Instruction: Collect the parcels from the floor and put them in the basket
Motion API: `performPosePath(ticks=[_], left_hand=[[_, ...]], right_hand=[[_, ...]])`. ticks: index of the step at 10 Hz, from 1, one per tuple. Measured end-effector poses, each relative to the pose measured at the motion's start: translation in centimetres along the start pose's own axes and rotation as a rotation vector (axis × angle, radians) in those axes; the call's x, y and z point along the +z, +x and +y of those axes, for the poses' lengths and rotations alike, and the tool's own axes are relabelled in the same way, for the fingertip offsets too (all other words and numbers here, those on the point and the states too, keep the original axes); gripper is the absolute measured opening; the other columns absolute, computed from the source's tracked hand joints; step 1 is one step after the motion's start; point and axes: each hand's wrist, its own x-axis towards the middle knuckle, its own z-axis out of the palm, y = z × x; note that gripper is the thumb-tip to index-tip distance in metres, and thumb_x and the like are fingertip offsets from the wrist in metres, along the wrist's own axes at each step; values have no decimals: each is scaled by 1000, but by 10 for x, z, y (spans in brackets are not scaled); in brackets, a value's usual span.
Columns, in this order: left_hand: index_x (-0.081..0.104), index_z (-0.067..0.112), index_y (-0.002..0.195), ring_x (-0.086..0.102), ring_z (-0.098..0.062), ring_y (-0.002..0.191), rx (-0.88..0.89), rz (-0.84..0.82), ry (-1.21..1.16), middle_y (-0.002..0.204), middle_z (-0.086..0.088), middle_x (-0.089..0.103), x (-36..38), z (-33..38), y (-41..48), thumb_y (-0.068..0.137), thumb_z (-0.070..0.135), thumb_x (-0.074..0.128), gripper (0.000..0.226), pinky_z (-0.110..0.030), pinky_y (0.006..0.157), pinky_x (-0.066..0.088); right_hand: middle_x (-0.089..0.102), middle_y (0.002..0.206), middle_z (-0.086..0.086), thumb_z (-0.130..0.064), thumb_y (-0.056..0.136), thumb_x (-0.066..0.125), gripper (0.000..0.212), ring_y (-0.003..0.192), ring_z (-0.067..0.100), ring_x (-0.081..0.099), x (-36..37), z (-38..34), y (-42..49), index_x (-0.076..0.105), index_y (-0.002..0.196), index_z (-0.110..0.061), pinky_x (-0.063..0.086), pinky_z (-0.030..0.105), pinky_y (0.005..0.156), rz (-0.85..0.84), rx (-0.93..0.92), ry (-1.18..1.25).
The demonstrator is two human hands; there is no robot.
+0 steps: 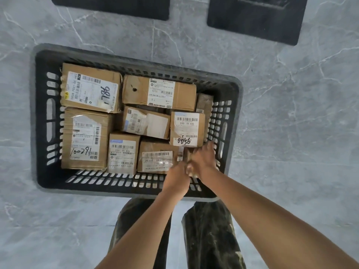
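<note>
Left hand (177, 177) and right hand (204, 161), fingers curled, grasp a small parcel (185, 154) inside the basket (116, 188).

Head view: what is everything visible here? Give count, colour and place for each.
parcels: at least eight, brown cardboard with white labels, packed inside the basket.
basket: one, black slotted plastic, on the floor in front of the person.
mats: two, black, on the floor beyond the basket, cut off by the top edge.
floor: grey tiles with pale veins, all around.
legs: two, in dark trousers, at the basket's near side.
left hand: one, at the basket's near right corner, against the right hand; its grip cannot be made out.
right hand: one, same corner, over a brown parcel; its grip is unclear.
</note>
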Motion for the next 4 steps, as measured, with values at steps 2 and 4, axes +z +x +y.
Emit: performPosePath(ticks=[2, 4], left_hand=[[45, 18, 130, 54, -12, 108, 105, -132, 391, 128, -2, 51, -23, -43, -21, 95, 17, 45, 35, -28, 91, 49], [50, 20, 121, 59, -7, 86, 179, -34, 497, 105, 1, 59, -73, -44, -44, 95, 20, 47, 27, -22, 74, 51]], right_hand=[[51, 137, 13, -59, 76, 61, 69, 136, 32, 35, 11, -2, 19, 52, 127, -13, 11, 54, 116, 26, 64, 81], [30, 150, 19, -26, 83, 67, 76, 142, 35, 20, 3, 3, -21, 27, 144, -3, 15, 46, 119, 98, 66, 312]])
